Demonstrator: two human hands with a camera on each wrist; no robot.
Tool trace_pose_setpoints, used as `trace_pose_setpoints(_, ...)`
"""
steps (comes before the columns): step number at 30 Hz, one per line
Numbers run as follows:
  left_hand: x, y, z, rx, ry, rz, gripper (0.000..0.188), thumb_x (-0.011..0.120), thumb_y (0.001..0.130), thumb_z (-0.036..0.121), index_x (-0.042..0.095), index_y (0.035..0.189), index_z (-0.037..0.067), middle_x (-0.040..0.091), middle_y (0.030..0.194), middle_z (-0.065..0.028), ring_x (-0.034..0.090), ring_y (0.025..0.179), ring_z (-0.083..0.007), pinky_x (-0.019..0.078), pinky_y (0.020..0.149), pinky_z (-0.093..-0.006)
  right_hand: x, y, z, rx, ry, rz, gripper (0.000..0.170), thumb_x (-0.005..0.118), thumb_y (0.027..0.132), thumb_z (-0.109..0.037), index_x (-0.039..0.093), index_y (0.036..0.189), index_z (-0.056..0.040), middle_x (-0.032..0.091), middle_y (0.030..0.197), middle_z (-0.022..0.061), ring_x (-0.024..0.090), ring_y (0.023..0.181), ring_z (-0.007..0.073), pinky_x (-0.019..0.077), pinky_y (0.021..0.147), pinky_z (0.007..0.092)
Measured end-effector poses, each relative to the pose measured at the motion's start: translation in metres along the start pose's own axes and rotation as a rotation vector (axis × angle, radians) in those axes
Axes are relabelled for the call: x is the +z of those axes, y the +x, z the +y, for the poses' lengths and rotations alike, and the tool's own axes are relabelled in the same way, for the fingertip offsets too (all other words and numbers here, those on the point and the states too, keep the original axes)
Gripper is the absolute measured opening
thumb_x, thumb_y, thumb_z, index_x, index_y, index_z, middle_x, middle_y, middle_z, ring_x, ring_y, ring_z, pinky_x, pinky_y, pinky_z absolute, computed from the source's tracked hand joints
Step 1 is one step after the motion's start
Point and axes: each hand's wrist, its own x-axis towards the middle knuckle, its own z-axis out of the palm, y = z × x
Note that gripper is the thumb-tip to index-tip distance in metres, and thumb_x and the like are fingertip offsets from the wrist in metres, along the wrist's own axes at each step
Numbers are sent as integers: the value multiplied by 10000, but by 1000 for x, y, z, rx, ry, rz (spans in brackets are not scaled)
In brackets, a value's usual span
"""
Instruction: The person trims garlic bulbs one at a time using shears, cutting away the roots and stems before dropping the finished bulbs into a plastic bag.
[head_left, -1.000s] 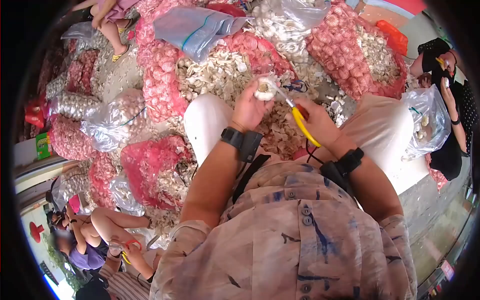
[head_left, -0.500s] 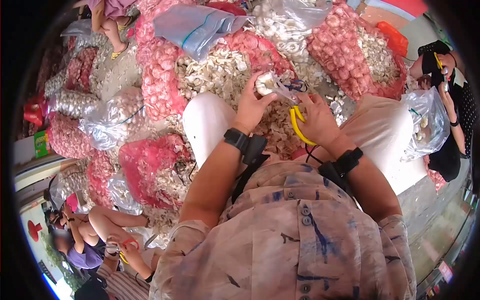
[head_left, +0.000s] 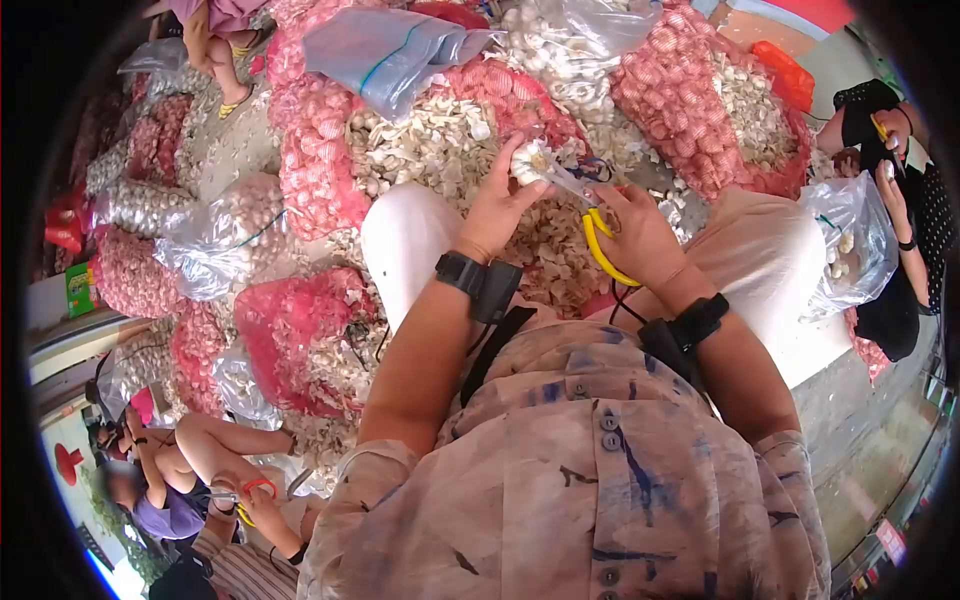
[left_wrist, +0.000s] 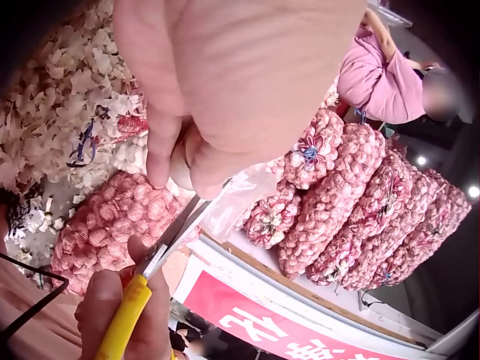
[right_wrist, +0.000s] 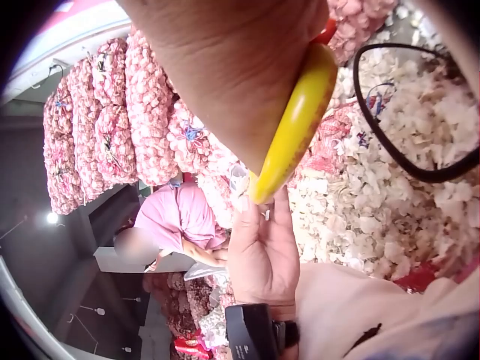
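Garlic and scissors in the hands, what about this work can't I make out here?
Left wrist view: most of the garlic, behind the left hand.
Left wrist view: the end of the scissors' handle, cut off by the bottom edge.
Head view: whether the blades touch the garlic, too small and blurred.
Right wrist view: part of the right hand, cut off by the top edge.

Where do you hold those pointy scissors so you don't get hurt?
Probably best by the yellow handle, from the right hand's side, where it's held now. The handle is long and gently curved, good to wrap fingers around. The metal blades point the other way, toward the garlic bulb in the left hand.
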Motion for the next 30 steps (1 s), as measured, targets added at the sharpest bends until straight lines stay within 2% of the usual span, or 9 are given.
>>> trace_pose_setpoints(2, 0, -1, 3, -8, 37, -11, 700, 616, 907, -34, 273, 1507, 79, 535, 1297, -114, 632, 1050, -186, 516, 932, -300, 0, -1, 1, -3, -14, 0, 433, 678, 844, -195, 572, 1250, -87, 589, 1055, 260, 602, 939, 428, 510, 837, 454)
trace_pose_setpoints(5, 0, 0, 1, -16, 22, 11, 681, 660, 879, -35, 337, 1468, 73, 543, 1285, -107, 619, 1070, -175, 516, 932, -296, -2, -1, 0, 12, -21, -27, 435, 674, 849, -196, 568, 1255, -81, 587, 1056, 262, 604, 937, 429, 509, 841, 451)
trace_pose_setpoints(10, -5, 5, -11, 75, 64, 96, 670, 773, 786, -19, 418, 1348, 64, 553, 1227, -71, 570, 1101, -149, 512, 923, -284, -1, -2, -5, -49, 58, -12, 416, 670, 837, -202, 572, 1214, -59, 596, 1004, 277, 612, 922, 426, 517, 827, 455)
trace_pose_setpoints(13, -6, 5, -12, 118, 163, 87, 643, 697, 822, -84, 373, 1365, 39, 546, 1228, -92, 589, 1113, -188, 513, 974, -328, 2, -2, -1, -54, 74, 6, 407, 664, 846, -196, 567, 1212, -45, 605, 981, 277, 614, 878, 434, 520, 801, 470)
trace_pose_setpoints(17, -3, 2, -7, 62, 117, 82, 653, 707, 813, -85, 377, 1362, 40, 542, 1236, -85, 575, 1126, -180, 502, 978, -323, 7, -3, 1, -27, 124, 14, 388, 661, 852, -192, 574, 1197, -37, 608, 967, 276, 614, 818, 441, 524, 776, 477)
trace_pose_setpoints(19, 2, 0, -4, 47, 136, 106, 668, 722, 796, -90, 383, 1357, 40, 537, 1246, -77, 561, 1142, -174, 492, 980, -319, 5, -2, 0, 57, 133, -73, 373, 663, 855, -184, 582, 1189, -40, 609, 973, 275, 615, 786, 442, 530, 758, 467)
trace_pose_setpoints(26, -3, 2, -9, 79, 58, 134, 711, 742, 783, -76, 379, 1384, 39, 542, 1249, -71, 563, 1130, -162, 493, 965, -302, 1, -1, -4, 101, 270, -75, 393, 675, 848, -177, 584, 1208, -46, 609, 993, 255, 621, 783, 430, 531, 752, 454)
trace_pose_setpoints(28, -7, 4, -11, 46, 140, 158, 737, 809, 747, -7, 414, 1367, 37, 554, 1216, -76, 567, 1091, -149, 500, 923, -285, 5, -2, 0, -77, 217, 20, 403, 677, 846, -181, 584, 1217, -52, 605, 983, 248, 625, 773, 422, 534, 747, 448)
trace_pose_setpoints(30, -6, 3, -10, 48, 165, 162, 735, 814, 742, -1, 422, 1363, 32, 561, 1206, -75, 571, 1079, -149, 500, 920, -282, 7, -3, 2, -91, 169, 19, 409, 682, 843, -185, 583, 1218, -53, 604, 986, 248, 629, 775, 423, 537, 742, 445)
